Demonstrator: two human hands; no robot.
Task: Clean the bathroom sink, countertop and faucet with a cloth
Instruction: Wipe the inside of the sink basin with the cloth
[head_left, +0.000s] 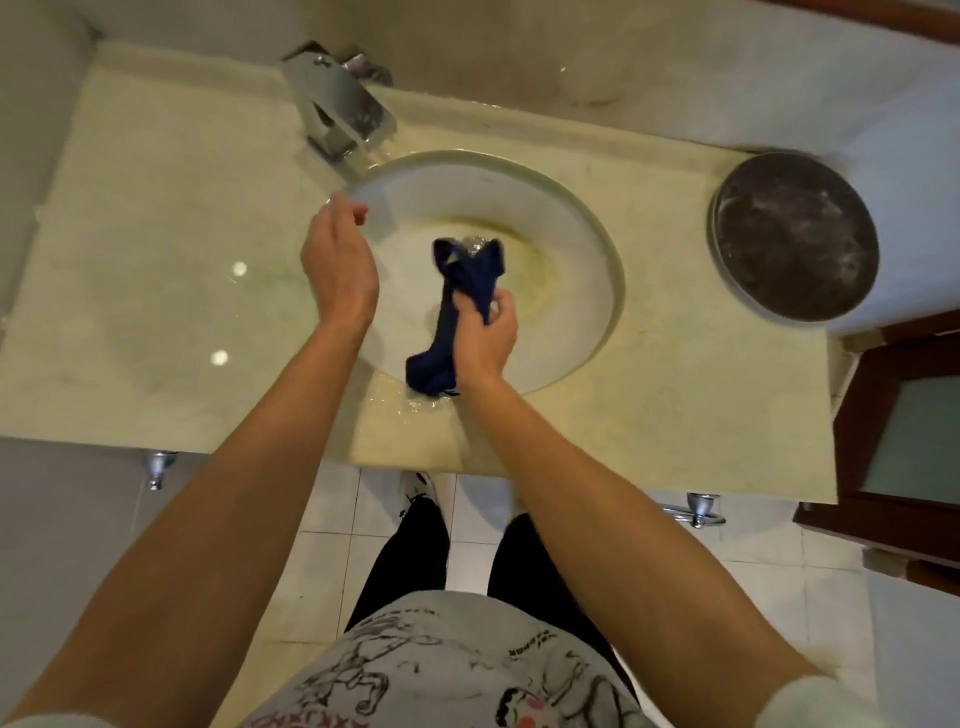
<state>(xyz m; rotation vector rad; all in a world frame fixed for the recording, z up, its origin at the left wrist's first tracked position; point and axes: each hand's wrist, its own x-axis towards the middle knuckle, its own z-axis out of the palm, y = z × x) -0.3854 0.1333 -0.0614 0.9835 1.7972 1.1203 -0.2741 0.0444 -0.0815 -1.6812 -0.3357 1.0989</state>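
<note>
Navy cloth (451, 317): we are gripping it mid-length in our right hand (485, 332), fingers curled round it, over the sink (582, 244). Its long axis is running from the drain toward the near rim, one end trailing onto the wet desk (156, 291). Left hand (337, 260): hovering beside it, fingers loosely curled, holding nothing, nearer the faucet (345, 111). We are judging the faucet the left hand's reach.
</note>
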